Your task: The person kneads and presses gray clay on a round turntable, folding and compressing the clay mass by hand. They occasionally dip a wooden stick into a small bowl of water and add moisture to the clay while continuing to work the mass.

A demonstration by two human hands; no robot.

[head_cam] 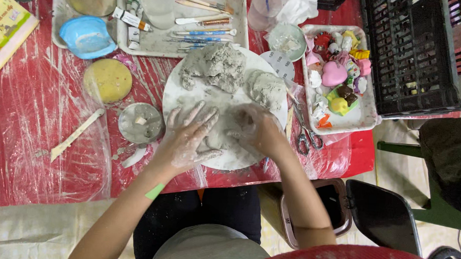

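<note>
Currently kneading: left hand (188, 140) flat, fingers spread, right hand (254, 129) curled on a clay piece (217, 139) on the round board (177, 98); next likely more pressing.

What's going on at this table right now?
A person is working grey clay on a round white board. The clay-smeared left hand lies flat with its fingers spread, and the right hand presses a small clay piece between them. A big clay lump sits at the board's far side. Scissors lie to the right.
</note>
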